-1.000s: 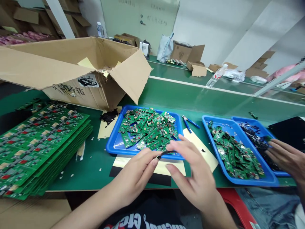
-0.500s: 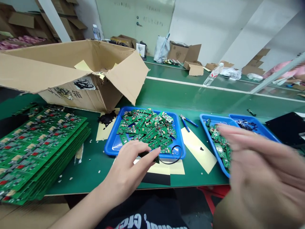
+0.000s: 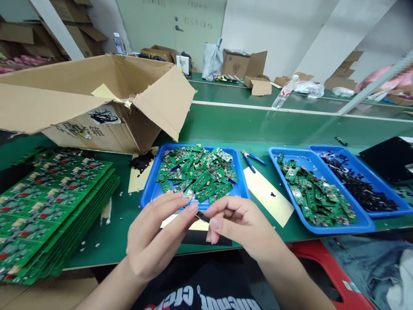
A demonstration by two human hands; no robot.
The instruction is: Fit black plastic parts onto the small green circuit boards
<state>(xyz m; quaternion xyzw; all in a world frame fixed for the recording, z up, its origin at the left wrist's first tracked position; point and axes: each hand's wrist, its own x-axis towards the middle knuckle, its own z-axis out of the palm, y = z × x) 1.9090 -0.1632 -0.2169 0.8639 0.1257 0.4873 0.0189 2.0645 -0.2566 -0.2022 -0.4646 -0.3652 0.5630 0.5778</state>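
Observation:
My left hand (image 3: 155,234) and my right hand (image 3: 238,224) meet just in front of the middle blue tray (image 3: 149,194). Between their pinched fingertips is a small black part (image 3: 201,216), held from both sides. The tray behind them is heaped with small green circuit boards (image 3: 196,172). Under my hands lie a pale yellow sheet and a black sheet (image 3: 206,238) on the green table.
A tall stack of green board panels (image 3: 48,202) fills the left. An open cardboard box (image 3: 93,99) stands behind. Blue-handled cutters (image 3: 251,158) and a yellow sheet (image 3: 267,196) lie right of the tray. Two more blue trays hold boards (image 3: 314,196) and black parts (image 3: 358,185).
My right hand swung out to the right and came back to the centre, pinching the black part with the left hand. The other person's hand at the right trays is gone from view.

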